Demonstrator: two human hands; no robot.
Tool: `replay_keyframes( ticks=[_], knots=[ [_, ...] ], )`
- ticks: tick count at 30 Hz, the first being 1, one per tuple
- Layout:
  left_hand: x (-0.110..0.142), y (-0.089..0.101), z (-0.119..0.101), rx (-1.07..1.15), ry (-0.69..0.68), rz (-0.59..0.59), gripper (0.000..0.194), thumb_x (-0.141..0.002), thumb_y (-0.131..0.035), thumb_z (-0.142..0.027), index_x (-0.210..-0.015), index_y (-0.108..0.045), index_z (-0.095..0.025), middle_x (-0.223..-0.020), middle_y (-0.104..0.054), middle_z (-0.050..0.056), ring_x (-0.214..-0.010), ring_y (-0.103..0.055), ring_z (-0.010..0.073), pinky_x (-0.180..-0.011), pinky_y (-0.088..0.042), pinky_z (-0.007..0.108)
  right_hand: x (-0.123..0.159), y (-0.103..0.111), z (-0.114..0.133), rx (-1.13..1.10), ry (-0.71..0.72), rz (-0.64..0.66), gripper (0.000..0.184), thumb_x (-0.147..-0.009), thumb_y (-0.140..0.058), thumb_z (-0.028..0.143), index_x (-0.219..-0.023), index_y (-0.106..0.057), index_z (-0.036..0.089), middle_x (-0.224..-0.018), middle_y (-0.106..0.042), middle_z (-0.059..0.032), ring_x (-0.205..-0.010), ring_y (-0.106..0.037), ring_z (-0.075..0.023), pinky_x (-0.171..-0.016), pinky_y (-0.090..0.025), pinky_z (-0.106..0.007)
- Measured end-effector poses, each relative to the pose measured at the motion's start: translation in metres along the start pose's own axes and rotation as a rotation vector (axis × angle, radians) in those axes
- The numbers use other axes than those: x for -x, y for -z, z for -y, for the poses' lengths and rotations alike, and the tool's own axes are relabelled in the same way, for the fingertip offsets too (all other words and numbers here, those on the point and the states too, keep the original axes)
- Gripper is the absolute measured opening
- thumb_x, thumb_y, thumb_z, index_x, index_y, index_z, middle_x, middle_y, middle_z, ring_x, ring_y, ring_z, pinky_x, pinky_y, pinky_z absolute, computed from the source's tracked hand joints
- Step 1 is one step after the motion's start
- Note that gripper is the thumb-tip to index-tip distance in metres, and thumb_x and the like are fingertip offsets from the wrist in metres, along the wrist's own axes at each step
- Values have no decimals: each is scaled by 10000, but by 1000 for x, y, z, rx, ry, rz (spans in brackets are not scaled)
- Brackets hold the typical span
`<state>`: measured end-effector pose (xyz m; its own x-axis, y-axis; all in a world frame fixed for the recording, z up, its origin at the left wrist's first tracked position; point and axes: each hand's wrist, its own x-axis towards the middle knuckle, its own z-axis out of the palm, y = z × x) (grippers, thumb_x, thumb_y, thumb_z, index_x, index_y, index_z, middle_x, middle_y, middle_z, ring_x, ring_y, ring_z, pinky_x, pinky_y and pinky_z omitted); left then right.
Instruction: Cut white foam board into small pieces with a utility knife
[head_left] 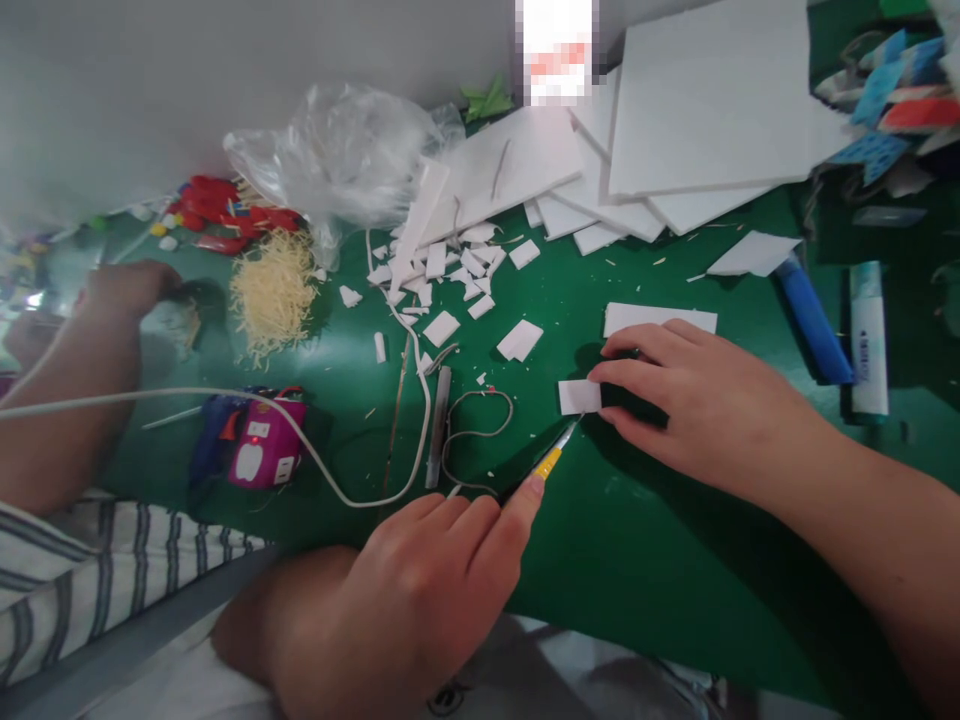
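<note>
My left hand (442, 575) is closed around a craft knife (550, 463) with a yellow front end. The blade points up and right, its tip at the lower edge of a small white foam-like piece (577, 397). Holding that piece at its right end are the fingertips of my right hand (667, 385), while the piece lies on the green table (600, 560). Just beyond my right fingers is a longer white strip (660, 318). Two loose white bits (520, 341) lie to the left of it, toward a heap of white scraps (472, 263).
White boards (712, 100) are stacked at the back, beside a clear plastic bag (352, 150). A blue tube-like thing (816, 320) and a marker (870, 340) lie right. Leftward are a magenta power socket (270, 440) with a white cord (405, 480), yellow shreds (274, 295), and another person's arm (82, 390).
</note>
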<state>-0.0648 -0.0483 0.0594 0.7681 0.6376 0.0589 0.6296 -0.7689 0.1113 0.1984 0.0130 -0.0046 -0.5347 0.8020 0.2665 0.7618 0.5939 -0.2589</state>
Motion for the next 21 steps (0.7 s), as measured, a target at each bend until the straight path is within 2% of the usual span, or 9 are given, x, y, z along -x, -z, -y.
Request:
replay_keyframes(
  ticks=[5, 15, 21],
  knots=[
    [0, -1, 3, -22, -17, 21, 311, -1019, -451, -87, -1291, -601, -107, -642, -573, -72, -500, -554, 135, -464, -427, 347, -1, 1, 0, -13, 8, 5, 245, -941, -548, 239, -992, -774, 159, -1084, -735, -147, -908, -681, -275, -736, -579, -443],
    [1, 2, 6, -4, -16, 43, 327, -996, -448, -67, -1283, -594, -126, -638, -577, -76, -485, -568, 140, -451, -470, 338, -1, 0, 2, 14, 14, -15, 234, -940, -544, 242, -974, -763, 169, -1077, -735, -147, -911, -688, -278, -721, -562, -422],
    [-1, 3, 5, 16, 25, 77, 332, -988, -428, -52, -1263, -580, -159, -643, -598, -72, -489, -599, 149, -452, -463, 338, 0, 0, 2, 38, 17, 14, 254, -940, -522, 241, -981, -764, 177, -1105, -740, -142, -908, -684, -270, -723, -559, -416]
  ],
)
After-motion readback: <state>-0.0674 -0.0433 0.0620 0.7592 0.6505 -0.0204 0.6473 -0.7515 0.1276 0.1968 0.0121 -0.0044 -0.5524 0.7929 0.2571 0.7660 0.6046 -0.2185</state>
